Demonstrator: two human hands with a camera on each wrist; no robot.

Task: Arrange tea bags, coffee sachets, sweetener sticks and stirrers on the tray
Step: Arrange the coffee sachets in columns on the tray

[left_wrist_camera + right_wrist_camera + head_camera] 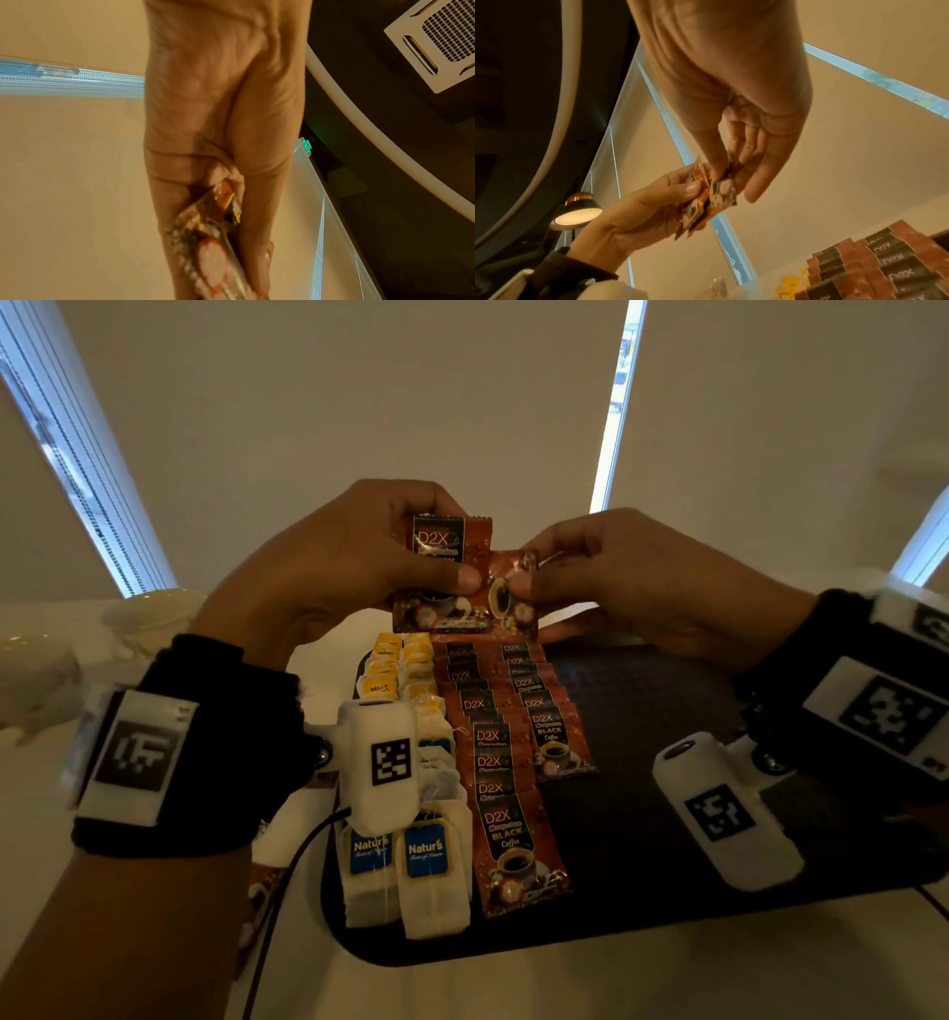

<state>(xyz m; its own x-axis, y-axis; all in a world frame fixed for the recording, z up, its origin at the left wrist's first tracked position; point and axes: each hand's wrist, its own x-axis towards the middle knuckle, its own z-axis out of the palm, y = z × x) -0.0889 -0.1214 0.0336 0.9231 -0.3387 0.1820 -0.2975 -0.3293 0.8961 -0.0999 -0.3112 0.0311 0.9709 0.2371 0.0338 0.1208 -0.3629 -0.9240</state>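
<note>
Presently both hands are raised above the far edge of the dark tray (642, 711). Left hand (328, 567) pinches a small stack of coffee sachets (439, 557) between thumb and fingers; right hand (631, 577) pinches one sachet (506, 600) at that stack's right side. On the tray, two overlapping rows of coffee sachets (506, 752) lie just right of the tea bags (426, 855).

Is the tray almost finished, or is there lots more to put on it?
About halfway, I'd guess. Tea bags and coffee sachets already lie in rows on the tray. The left hand and right hand pinch more sachets above it. I see no sweetener sticks or stirrers on it yet.
</note>
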